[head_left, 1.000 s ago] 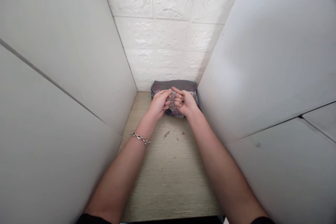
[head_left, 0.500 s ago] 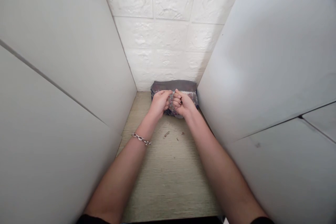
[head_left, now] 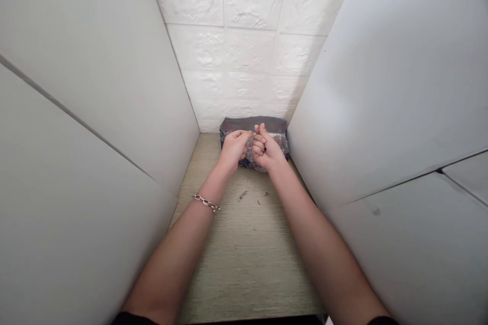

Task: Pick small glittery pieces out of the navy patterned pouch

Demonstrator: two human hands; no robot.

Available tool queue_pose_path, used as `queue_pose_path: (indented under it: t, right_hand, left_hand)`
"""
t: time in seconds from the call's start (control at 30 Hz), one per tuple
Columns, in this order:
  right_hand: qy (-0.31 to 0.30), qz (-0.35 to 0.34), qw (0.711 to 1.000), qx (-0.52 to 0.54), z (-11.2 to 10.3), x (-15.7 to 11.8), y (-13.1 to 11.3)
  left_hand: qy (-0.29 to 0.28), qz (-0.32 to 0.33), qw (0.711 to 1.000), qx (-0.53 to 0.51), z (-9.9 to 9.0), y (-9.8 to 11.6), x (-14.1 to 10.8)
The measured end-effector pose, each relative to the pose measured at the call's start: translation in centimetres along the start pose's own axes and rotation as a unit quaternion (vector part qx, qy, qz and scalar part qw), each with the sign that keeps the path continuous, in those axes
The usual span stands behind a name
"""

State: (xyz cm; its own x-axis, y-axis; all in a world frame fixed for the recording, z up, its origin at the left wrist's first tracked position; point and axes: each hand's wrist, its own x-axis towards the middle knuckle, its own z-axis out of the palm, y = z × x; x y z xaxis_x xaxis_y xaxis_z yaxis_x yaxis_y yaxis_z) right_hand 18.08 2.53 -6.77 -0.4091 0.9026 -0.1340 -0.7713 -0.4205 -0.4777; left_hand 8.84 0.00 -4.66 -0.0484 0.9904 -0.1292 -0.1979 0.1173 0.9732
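Note:
My left hand point(head_left: 233, 150) is over the near left part of an open, dark grey container point(head_left: 251, 124) that looks like a soft bag or pouch. Its thumb and fingers are pinched together, and what they hold is too small to name. Close beside it, my right hand point(head_left: 271, 152) has its fingers curled in, with thumb and forefinger raised close together at the tip. Anything in that pinch cannot be made out. Small mottled pieces and clear plastic show in the container, partly hidden behind both hands.
The container stands on a pale wood-grain surface point(head_left: 244, 254) against a white brick-pattern wall point(head_left: 249, 48). Tall white panels rise on the left point(head_left: 95, 51) and right point(head_left: 400, 71). Small brown crumbs point(head_left: 243, 195) lie in front of the container. A chain bracelet point(head_left: 206, 201) circles my left wrist.
My right thumb and forefinger have risen and now point upward, slightly farther from the left fingertips. My left hand keeps its pinch in nearly the same place. The container has not moved.

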Motion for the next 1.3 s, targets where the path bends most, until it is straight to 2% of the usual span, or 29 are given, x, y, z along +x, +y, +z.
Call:
queue_pose_path:
  t: [0.6,1.3]
  right_hand:
    - [0.020,0.007,1.000,-0.011,0.36,-0.12,0.06]
    - [0.034,-0.008,0.996,-0.081,0.13,0.00,0.30]
  left_hand:
    - [0.027,-0.013,0.999,0.018,0.16,0.27,-0.04]
    - [0.015,-0.012,1.000,0.022,-0.02,0.13,0.04]
